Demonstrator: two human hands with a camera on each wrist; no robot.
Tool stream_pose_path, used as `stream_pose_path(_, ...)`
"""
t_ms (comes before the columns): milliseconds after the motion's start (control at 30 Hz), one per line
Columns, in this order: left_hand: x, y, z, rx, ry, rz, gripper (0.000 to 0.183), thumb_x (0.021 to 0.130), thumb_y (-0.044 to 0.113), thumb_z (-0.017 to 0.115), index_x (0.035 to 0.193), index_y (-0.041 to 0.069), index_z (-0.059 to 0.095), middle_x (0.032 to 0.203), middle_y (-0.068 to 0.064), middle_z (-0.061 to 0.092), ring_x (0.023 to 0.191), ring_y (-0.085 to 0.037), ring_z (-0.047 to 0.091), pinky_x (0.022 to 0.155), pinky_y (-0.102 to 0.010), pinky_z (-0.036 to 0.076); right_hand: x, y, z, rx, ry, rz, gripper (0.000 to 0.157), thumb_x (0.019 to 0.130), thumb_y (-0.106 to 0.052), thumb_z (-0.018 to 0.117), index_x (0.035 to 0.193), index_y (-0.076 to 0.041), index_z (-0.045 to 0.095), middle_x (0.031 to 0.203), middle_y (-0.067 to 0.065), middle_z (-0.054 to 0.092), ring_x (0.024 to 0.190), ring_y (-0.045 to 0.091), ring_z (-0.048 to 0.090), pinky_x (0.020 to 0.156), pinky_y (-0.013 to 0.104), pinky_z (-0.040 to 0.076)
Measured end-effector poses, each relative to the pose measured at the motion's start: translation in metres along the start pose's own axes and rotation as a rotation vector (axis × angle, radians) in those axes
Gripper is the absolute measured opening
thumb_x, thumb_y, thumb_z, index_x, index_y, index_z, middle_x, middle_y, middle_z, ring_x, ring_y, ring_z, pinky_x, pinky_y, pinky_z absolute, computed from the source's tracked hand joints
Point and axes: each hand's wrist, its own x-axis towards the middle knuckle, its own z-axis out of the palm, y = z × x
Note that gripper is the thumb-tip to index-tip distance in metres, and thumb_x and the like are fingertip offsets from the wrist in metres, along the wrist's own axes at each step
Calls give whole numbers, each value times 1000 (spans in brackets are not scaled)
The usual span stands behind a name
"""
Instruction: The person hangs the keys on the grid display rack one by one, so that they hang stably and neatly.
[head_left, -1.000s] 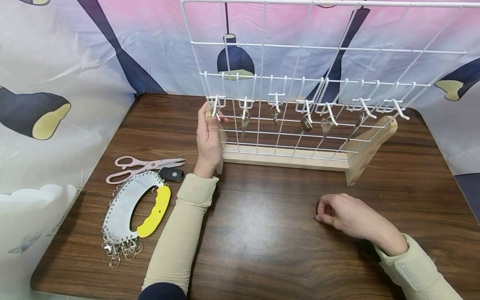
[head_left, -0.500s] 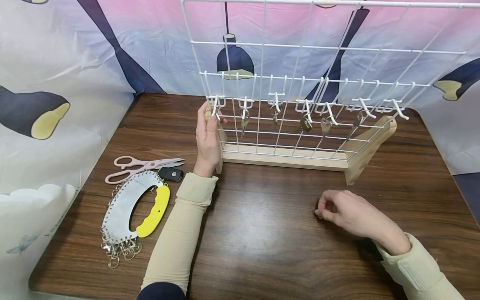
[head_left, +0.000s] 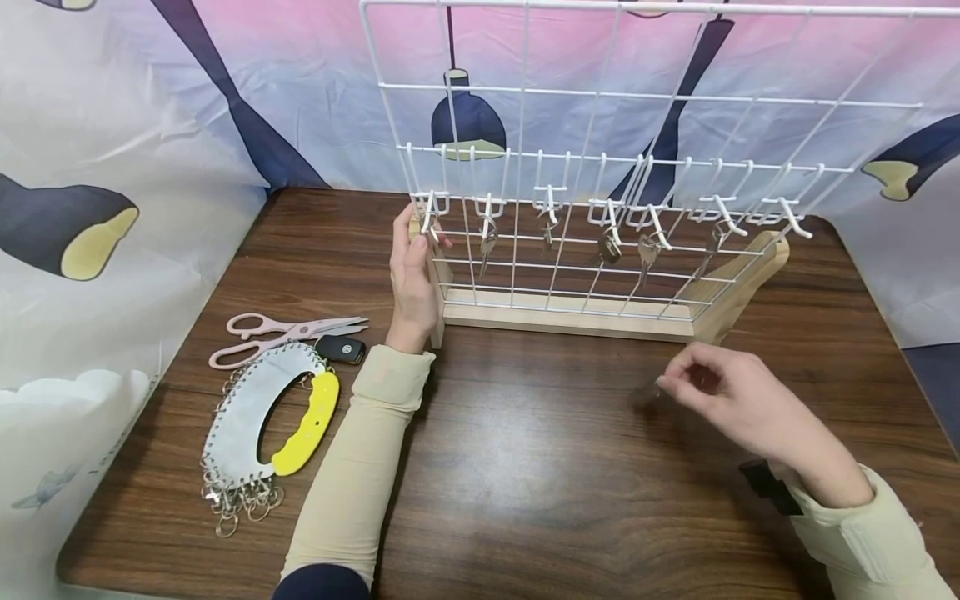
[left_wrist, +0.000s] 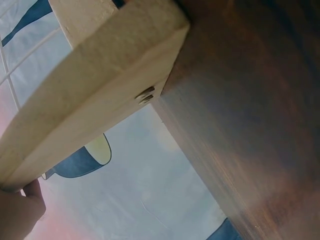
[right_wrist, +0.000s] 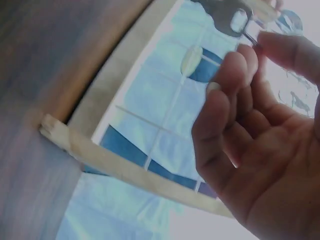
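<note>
My left hand (head_left: 415,287) grips the left wooden side of a white wire grid rack, thumb in front and fingers partly hidden behind. In the left wrist view that wooden side (left_wrist: 95,95) runs diagonally, with a hand edge at lower left. Several keys (head_left: 487,248) hang from white hooks (head_left: 551,200) on the grid. Before the rack's right end, above the table, is my right hand (head_left: 750,404). Its thumb and index finger pinch a small ring with a metal key (right_wrist: 225,17) on it, clear in the right wrist view but blurred in the head view.
On the left of the dark wood table (head_left: 525,500) lie pink scissors (head_left: 288,333), a black car key (head_left: 341,348) and a curved metal plate (head_left: 240,417) with a yellow handle (head_left: 311,425) and several rings. A patterned cloth (head_left: 330,117) stands behind.
My right hand has lifted off the table and moved right and toward the rack, with the key pinched in its fingers. My left hand keeps its grip on the rack's side.
</note>
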Motion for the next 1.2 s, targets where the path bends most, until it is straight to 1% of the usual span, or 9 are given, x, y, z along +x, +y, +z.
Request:
stream_pose_path(167, -1, 4, 0, 62, 1, -21, 45, 87, -7, 37, 131, -10, 40, 94, -4, 51, 83, -18, 51, 75, -24, 49, -2, -5, -16, 40, 142, 143, 4, 91, -23, 72, 90, -23, 67, 79, -4, 66, 65, 10, 56, 55, 19, 43)
stream_pose_path(267, -1, 4, -1, 137, -2, -48, 44, 89, -14, 45, 132, -11, 38, 94, -6, 52, 81, -14, 50, 67, -21, 47, -2, -6, -24, 76, 246, 174, 3, 91, -21, 71, 92, -20, 68, 80, -3, 67, 63, 10, 56, 53, 18, 43)
stream_pose_path(433, 0, 4, 0, 262, 7, -62, 39, 92, -11, 50, 129, -13, 40, 92, -11, 53, 78, -11, 49, 67, -23, 45, 2, -8, -35, 138, 478, 102, 4, 89, -7, 72, 91, -4, 68, 75, -6, 64, 62, 4, 52, 53, 13, 40)
stream_pose_path(600, 1, 18, 6, 250, 22, -124, 33, 88, -20, 41, 121, -15, 43, 94, -5, 52, 84, -15, 54, 75, -25, 50, 9, -10, -44, 327, 686, -28, 11, 88, 5, 67, 92, 15, 63, 75, -4, 67, 62, 5, 58, 57, 11, 45)
stream_pose_path(767, 0, 30, 9, 261, 8, -142, 33, 84, -23, 35, 115, -17, 43, 89, -30, 52, 84, -36, 54, 72, -22, 47, 17, -13, -50, 650, 818, -179, 14, 86, 13, 65, 90, 24, 57, 72, 10, 67, 61, 14, 61, 61, 16, 50)
stream_pose_path(833, 0, 31, 9, 269, 1, -148, 28, 85, -22, 35, 111, -16, 44, 91, -36, 50, 81, -38, 53, 68, -21, 45, 19, -16, -52, 687, 855, -197, 14, 86, 13, 64, 90, 25, 57, 71, 11, 66, 61, 15, 59, 61, 17, 50)
stream_pose_path(1033, -2, 31, 7, 241, -25, -220, 15, 91, -14, 37, 104, -14, 46, 79, -8, 55, 54, -16, 43, 49, -18, 36, 26, -21, -57, 747, 962, -188, 18, 85, 11, 67, 94, 24, 58, 74, 13, 65, 62, 17, 58, 60, 19, 50)
stream_pose_path(1100, -3, 30, 6, 231, -32, -236, 15, 92, -12, 37, 105, -16, 45, 75, 2, 52, 52, -14, 41, 47, -18, 35, 27, -22, -57, 813, 986, -192, 20, 84, 11, 68, 95, 25, 58, 75, 15, 65, 62, 18, 57, 59, 19, 50)
stream_pose_path(1200, -3, 30, 6, 221, -36, -244, 14, 93, -11, 37, 105, -17, 44, 67, -2, 48, 50, -15, 40, 46, -19, 35, 30, -23, -59, 876, 1007, -181, 23, 82, 12, 70, 96, 25, 57, 76, 17, 65, 61, 19, 58, 58, 20, 50)
